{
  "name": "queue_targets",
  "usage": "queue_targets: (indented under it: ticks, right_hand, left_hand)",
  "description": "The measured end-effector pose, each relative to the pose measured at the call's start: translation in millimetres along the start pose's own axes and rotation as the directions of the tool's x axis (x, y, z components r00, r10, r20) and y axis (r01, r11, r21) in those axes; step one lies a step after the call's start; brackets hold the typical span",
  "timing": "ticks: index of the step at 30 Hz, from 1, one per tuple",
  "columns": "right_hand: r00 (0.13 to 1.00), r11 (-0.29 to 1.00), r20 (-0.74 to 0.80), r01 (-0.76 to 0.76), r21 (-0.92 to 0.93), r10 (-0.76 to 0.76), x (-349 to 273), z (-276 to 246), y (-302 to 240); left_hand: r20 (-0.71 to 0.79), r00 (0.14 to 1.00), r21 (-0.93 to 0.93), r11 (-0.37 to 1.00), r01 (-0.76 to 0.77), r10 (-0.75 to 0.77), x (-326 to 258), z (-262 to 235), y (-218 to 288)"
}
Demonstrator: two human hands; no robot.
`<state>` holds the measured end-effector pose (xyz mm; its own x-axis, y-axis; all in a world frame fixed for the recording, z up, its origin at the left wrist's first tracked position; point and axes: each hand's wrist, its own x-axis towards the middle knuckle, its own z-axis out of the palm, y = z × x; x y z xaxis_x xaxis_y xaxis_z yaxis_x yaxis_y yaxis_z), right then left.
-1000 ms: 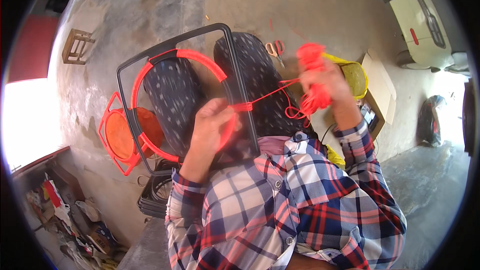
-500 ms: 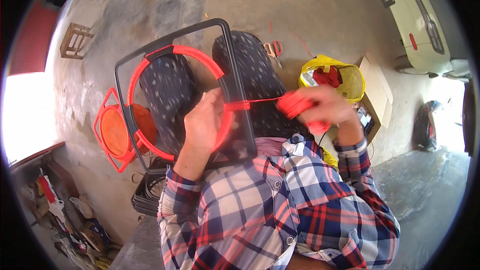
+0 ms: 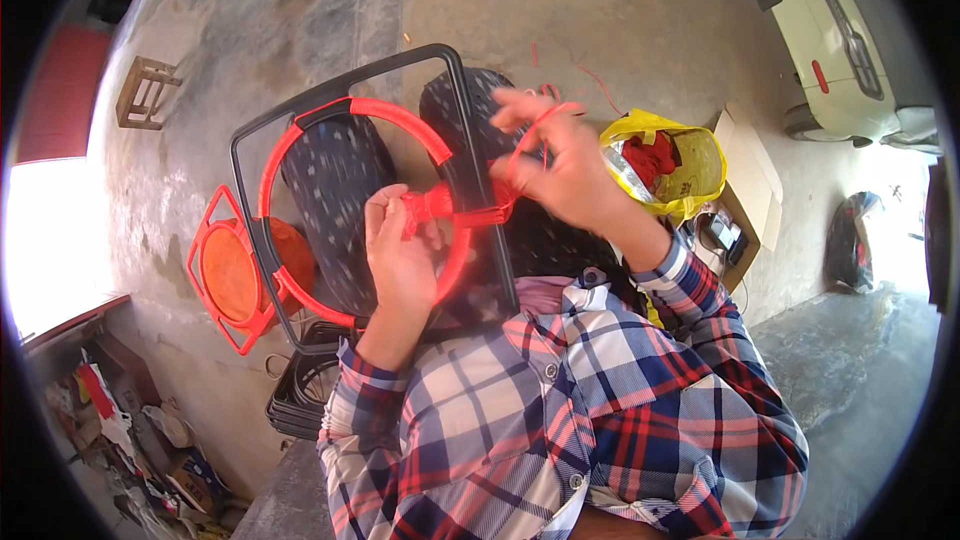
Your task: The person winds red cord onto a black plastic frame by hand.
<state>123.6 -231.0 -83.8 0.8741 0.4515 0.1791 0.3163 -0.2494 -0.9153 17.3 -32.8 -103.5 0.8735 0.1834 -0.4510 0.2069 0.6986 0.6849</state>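
Binding stage: left hand (image 3: 402,258) pinches the red cord (image 3: 452,208) against the red ring (image 3: 300,140); right hand (image 3: 562,165) grips the looped cord. Next wrap likely needs steady tension.

Bright daylight, blown-out glare at left (fisheye-bent, dark rim).

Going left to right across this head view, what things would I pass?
Orange square-framed disc → red ring → left hand → right hand → yellow bag → cardboard box → pale car.
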Motion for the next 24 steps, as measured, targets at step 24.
queue_targets:
  ticks: [24]
  right_hand:
    - [0.883,0.860,0.213,-0.311,-0.404,0.419,-15,-84,23]
  left_hand:
    - [0.151,0.979,0.324,0.942,0.083,-0.138,16,-1,-9]
